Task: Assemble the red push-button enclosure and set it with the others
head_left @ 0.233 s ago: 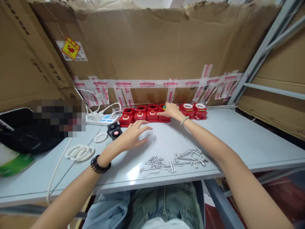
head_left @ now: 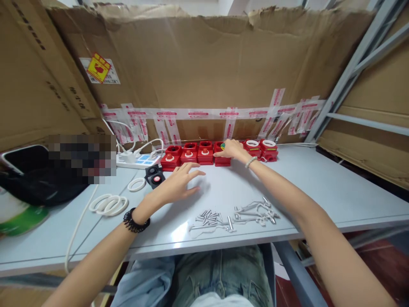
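Observation:
In a row along the back of the table stand several red square housings [head_left: 171,158] with round openings, some with a red knob on the front. My right hand [head_left: 234,150] reaches to one red housing [head_left: 223,161], its thumb at the front and its fingers over the top and far side, partly hidden. A bit of green and yellow [head_left: 223,146] shows by that thumb. Over the table my left hand [head_left: 180,183] hovers with fingers apart, holding nothing. Close to it lie black square parts [head_left: 155,177], one with a red-and-white centre.
Silver screws [head_left: 209,217] and thin metal rods [head_left: 255,213] lie near the front edge. White rings [head_left: 110,205] rest at left, a power strip [head_left: 140,160] behind them. Taped cardboard [head_left: 204,64] walls the back; a metal frame [head_left: 345,72] rises at right.
The whole view has shifted slightly. Both hands keep nearly the same places, the right one still at the red housing.

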Demonstrator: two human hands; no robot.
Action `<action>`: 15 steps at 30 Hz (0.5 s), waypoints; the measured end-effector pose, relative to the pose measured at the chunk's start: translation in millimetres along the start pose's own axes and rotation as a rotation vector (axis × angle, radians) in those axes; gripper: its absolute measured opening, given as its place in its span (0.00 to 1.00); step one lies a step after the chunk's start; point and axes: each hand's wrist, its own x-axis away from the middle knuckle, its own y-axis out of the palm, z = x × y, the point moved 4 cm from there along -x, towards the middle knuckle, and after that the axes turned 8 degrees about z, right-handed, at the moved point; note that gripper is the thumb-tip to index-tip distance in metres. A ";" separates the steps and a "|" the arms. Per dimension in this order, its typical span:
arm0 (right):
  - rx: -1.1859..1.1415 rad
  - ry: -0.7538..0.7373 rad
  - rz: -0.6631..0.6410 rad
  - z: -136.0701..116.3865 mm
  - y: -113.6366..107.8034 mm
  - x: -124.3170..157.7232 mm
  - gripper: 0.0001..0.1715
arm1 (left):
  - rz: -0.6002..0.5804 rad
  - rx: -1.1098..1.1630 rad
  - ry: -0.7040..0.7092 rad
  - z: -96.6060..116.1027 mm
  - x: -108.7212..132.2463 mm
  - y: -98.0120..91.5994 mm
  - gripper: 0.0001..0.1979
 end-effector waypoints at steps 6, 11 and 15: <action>-0.048 -0.100 -0.111 -2.6 -10.6 29.3 0.27 | 0.003 0.050 -0.045 2.2 -2.5 1.4 0.23; -0.249 -0.272 -0.334 -24.8 -22.5 83.0 0.28 | 0.102 0.248 -0.131 9.7 -9.0 14.1 0.38; -0.310 -0.402 -0.401 -43.5 -35.0 120.5 0.25 | 0.116 0.323 -0.135 16.3 -13.7 24.3 0.43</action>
